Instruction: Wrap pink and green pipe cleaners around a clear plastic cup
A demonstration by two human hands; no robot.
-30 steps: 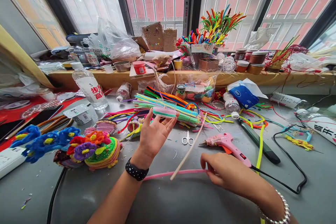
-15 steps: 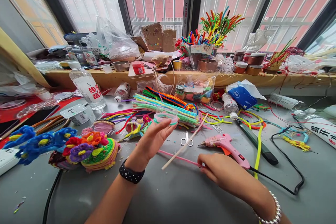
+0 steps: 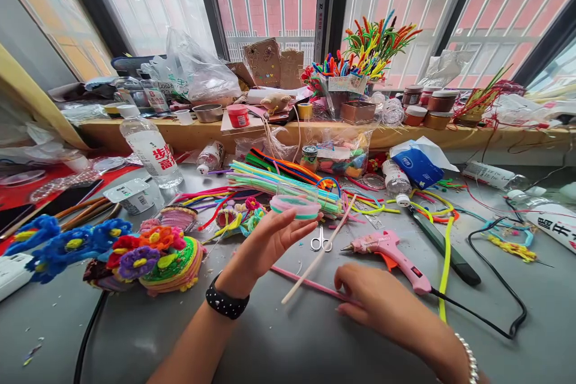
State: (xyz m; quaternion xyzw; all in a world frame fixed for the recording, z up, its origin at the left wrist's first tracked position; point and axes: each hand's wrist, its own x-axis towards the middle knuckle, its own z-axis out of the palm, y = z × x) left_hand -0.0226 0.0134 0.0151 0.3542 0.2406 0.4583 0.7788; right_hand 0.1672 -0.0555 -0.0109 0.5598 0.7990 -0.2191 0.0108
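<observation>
My left hand (image 3: 274, 237) holds up a clear round plastic container (image 3: 294, 207) ringed with pale pink and mint-green bands, thumb in front and fingers beneath. Low over the table, my right hand (image 3: 371, 297) has its thumb and forefinger apart around the end of a pink pipe cleaner (image 3: 310, 282); no firm grip shows, and its other fingers are hidden. A whitish glue stick (image 3: 317, 252) lies across that pipe cleaner. Small scissors (image 3: 321, 241) rest behind it. To the right is a pink hot-glue gun (image 3: 389, 252).
Pipe-cleaner flowers (image 3: 139, 259) and a coiled green-and-yellow piece (image 3: 180, 267) stand at left. Bundled pipe cleaners (image 3: 283, 183) lie behind my hands. A water bottle (image 3: 150, 150) stands back left. A dark green cutter (image 3: 445, 246) and the black cord (image 3: 488, 318) lie right.
My left hand has moved the container rightward and slightly lower. My right thumb and forefinger have spread, and the pink pipe cleaner has shifted slightly toward me.
</observation>
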